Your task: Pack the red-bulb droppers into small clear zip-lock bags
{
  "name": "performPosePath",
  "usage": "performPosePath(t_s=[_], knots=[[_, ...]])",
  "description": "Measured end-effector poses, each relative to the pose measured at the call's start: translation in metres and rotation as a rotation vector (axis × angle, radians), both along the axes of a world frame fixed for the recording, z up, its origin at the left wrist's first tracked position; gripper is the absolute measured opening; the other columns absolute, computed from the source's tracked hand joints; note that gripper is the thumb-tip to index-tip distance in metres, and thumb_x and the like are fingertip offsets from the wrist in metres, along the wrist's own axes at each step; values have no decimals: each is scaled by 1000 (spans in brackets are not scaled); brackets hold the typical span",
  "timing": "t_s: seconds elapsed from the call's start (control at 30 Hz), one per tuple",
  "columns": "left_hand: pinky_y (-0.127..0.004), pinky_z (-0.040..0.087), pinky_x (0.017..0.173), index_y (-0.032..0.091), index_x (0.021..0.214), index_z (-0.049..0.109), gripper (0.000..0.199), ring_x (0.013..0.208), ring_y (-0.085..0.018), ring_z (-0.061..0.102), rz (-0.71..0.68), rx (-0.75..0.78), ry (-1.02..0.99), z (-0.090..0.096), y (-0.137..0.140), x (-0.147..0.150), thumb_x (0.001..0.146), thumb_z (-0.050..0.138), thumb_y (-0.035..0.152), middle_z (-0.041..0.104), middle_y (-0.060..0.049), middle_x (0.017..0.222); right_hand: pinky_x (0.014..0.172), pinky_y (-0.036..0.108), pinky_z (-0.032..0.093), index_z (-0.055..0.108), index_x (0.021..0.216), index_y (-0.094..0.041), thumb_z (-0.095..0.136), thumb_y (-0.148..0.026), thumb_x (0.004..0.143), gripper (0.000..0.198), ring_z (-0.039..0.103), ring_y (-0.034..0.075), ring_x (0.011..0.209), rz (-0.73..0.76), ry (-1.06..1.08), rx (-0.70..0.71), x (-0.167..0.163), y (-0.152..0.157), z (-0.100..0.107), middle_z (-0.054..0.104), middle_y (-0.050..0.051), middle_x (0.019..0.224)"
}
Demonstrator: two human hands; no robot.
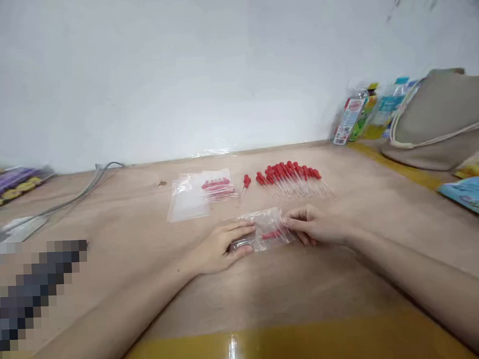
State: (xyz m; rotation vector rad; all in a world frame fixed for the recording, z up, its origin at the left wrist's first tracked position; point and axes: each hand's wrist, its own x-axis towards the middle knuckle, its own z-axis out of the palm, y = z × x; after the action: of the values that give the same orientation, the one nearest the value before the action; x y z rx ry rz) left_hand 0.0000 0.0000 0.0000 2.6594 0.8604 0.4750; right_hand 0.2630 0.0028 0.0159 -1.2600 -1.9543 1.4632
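A small clear plastic bag [270, 220] lies flat on the table between my hands, with a red piece [272, 234] showing through it. My left hand [226, 246] holds the bag's left end, fingers above and thumb below. At the right edge, my right hand [314, 224] pinches the plastic between thumb and fingers; its fingertips are partly hidden. Behind the bag lies a pile of red-headed thin sticks [288, 175], and a small separate bunch [245, 182] sits left of it. Further left are flat clear bags [188, 199] beside a stack of bags with red contents [218, 186].
A grey cable [88, 187] and a purple-and-yellow package [15, 184] are at the left. Cartons and bottles [357, 115], a beige bag [441, 115] and a blue packet [470, 195] stand or lie at the right. The wall [220, 70] bounds the table's back edge.
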Motion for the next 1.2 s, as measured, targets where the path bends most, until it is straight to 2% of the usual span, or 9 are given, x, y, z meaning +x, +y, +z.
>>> performPosePath(t_s=[0.2, 0.3, 0.47, 0.57, 0.63, 0.8, 0.93, 1.03, 1.2], knots=[[-43, 38, 102, 22, 129, 46, 43, 121, -23, 46, -3, 8, -29, 1, -2, -1, 88, 50, 36, 50, -9, 131, 35, 17, 27, 55, 74, -15, 65, -50, 68, 37, 38, 2, 39, -65, 26, -33, -6, -7, 0, 48, -6, 52], [-43, 39, 101, 22, 128, 47, 42, 121, -23, 46, -5, 5, -49, 1, 0, -2, 88, 51, 34, 51, -9, 130, 32, 17, 26, 52, 75, -17, 64, -50, 69, 36, 40, 3, 36, -150, 39, -70, -8, -6, -5, 51, -6, 54], [-42, 41, 100, 21, 125, 50, 41, 118, -23, 49, -56, 15, -107, 1, 3, -6, 86, 54, 31, 54, -9, 127, 29, 17, 21, 46, 81, -19, 60, -46, 72, 32, 33, 3, 29, -178, 116, -75, -9, -2, -11, 47, -9, 51], [-41, 40, 101, 21, 123, 53, 38, 115, -22, 52, -90, 41, -128, 0, 4, -9, 86, 55, 28, 58, -9, 123, 31, 18, 24, 42, 94, -20, 64, -41, 68, 40, 34, 4, 31, -285, 131, -26, -9, 0, -17, 48, -10, 54], [-40, 39, 101, 20, 121, 55, 35, 112, -21, 54, -100, 54, -133, -1, 5, -10, 86, 55, 27, 60, -9, 120, 35, 20, 30, 43, 99, -19, 65, -39, 67, 44, 39, 5, 37, -392, 104, 94, -8, 4, -21, 52, -8, 61], [-40, 39, 101, 20, 116, 59, 29, 111, -19, 55, -97, 18, -132, -3, 7, -10, 88, 52, 26, 61, -8, 118, 56, 24, 41, 59, 80, -18, 60, -34, 71, 19, 55, 12, 62, -481, -204, 542, -5, 23, -20, 62, 1, 73], [-43, 30, 107, 23, 117, 58, 28, 117, -18, 51, -65, -19, -69, -3, 10, -11, 91, 47, 25, 58, -6, 123, 68, 25, 40, 62, 78, -17, 54, -25, 76, 11, 58, 16, 79, -441, -442, 767, -17, 50, -6, 65, 5, 84], [-45, 24, 109, 24, 117, 57, 28, 120, -18, 48, -58, -51, -31, -2, 10, -12, 92, 44, 25, 55, -5, 127, 71, 27, 41, 62, 86, -15, 54, -24, 77, 15, 60, 19, 84, -468, -592, 757, -36, 73, 1, 65, 9, 91], [-43, 24, 109, 23, 114, 59, 27, 121, -18, 48, -72, -57, -31, -1, 9, -11, 90, 47, 28, 54, -7, 127, 70, 30, 44, 61, 94, -10, 53, -20, 78, 21, 61, 27, 92, -508, -747, 601, -61, 98, 3, 64, 18, 97]])
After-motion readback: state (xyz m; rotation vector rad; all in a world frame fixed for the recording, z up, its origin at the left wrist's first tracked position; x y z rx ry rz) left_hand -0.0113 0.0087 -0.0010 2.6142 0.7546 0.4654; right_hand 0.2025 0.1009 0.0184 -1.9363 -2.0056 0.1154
